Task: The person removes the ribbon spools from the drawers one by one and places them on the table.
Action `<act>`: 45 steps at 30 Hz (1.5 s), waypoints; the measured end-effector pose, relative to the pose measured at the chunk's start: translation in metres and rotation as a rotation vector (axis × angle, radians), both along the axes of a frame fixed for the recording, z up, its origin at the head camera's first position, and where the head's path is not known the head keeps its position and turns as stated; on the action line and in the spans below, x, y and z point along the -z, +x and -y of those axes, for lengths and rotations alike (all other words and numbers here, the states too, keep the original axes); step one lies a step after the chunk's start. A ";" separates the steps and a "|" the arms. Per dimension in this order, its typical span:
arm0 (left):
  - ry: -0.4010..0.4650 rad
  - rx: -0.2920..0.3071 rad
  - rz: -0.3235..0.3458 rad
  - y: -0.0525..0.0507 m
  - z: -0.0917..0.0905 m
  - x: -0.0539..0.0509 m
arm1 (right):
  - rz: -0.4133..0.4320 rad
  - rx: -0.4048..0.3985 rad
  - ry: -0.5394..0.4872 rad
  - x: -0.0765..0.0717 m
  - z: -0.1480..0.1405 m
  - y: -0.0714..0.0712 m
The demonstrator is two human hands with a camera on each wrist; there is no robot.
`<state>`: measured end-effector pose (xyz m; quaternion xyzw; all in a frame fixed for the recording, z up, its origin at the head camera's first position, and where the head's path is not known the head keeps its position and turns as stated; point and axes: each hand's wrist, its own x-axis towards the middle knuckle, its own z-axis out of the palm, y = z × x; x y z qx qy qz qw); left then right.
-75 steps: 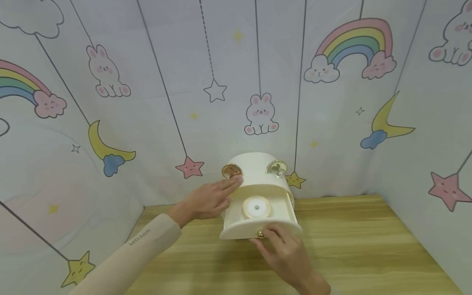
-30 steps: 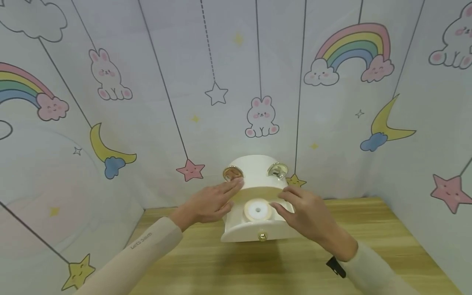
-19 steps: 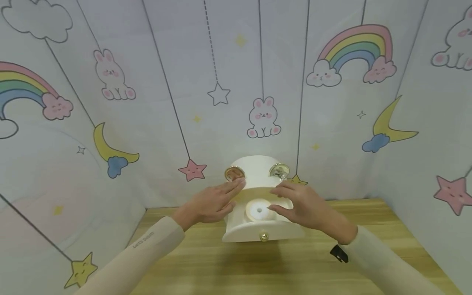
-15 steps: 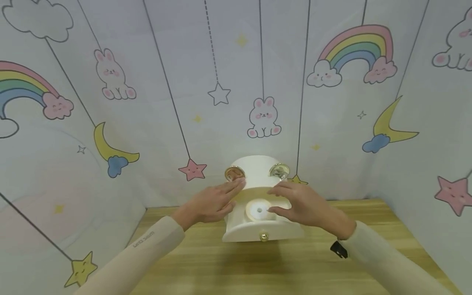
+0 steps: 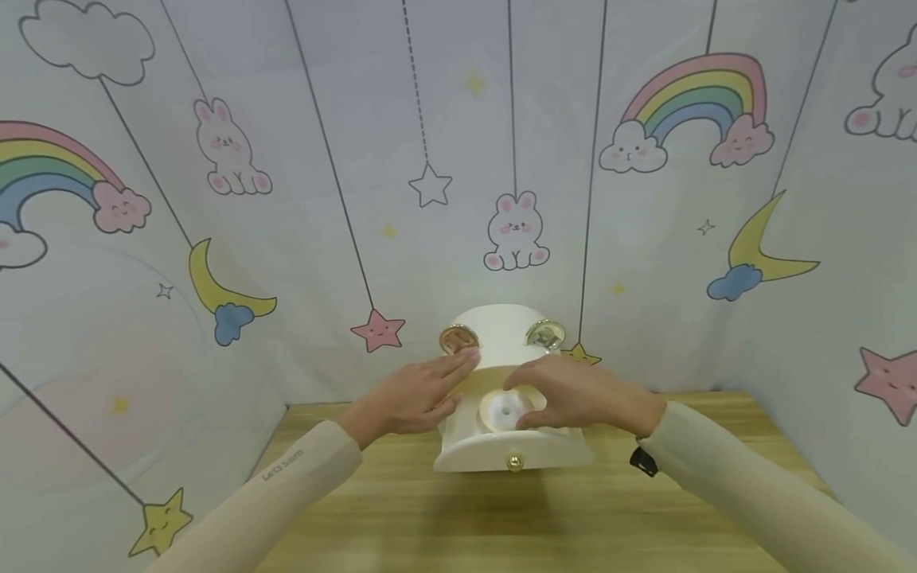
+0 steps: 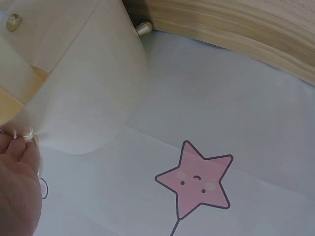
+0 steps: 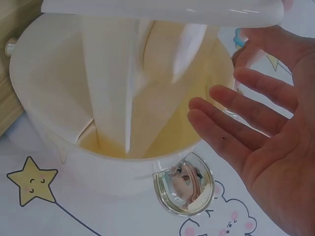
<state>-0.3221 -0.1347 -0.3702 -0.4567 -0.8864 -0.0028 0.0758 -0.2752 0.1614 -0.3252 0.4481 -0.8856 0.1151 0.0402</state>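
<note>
On the wooden table stands a white rounded box with two shiny gold dome ears on top. Its drawer is pulled out and has a gold knob. Inside lies a thick, cream-edged white roll with a small centre hole, partly covered in the head view. My left hand rests with straight fingers on the box by the left ear. Over the drawer, my right hand has thumb and fingers spread; in the right wrist view its fingers are apart from the roll.
Wood-grain table extends in front and to both sides of the box. Printed fabric walls with rabbits, stars and rainbows enclose it behind and at the sides. A black clip or strap shows at the right cuff.
My right hand has left the drawer knob, risen above the drawer and moved leftward over the roll. My left hand stays on the box. The drawer stands pulled out as before.
</note>
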 end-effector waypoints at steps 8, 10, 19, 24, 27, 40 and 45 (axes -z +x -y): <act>0.001 0.004 -0.012 0.002 0.002 0.000 | 0.102 -0.047 0.109 0.002 0.021 -0.012; -0.004 -0.002 -0.011 0.002 0.002 0.000 | 0.102 -0.041 0.148 0.003 0.024 -0.013; -0.010 0.002 0.000 0.003 0.000 -0.002 | 0.109 -0.020 0.232 0.004 0.035 -0.019; -0.018 -0.001 -0.002 0.003 0.000 -0.002 | 0.129 -0.026 0.250 0.006 0.040 -0.023; -0.018 -0.002 0.001 0.004 0.000 -0.003 | 0.129 -0.026 0.261 0.007 0.040 -0.025; -0.024 -0.011 -0.001 0.002 -0.002 -0.001 | 0.182 0.017 0.271 0.004 0.043 -0.023; -0.020 -0.005 -0.013 0.002 -0.001 -0.001 | 0.177 0.015 0.271 0.005 0.044 -0.023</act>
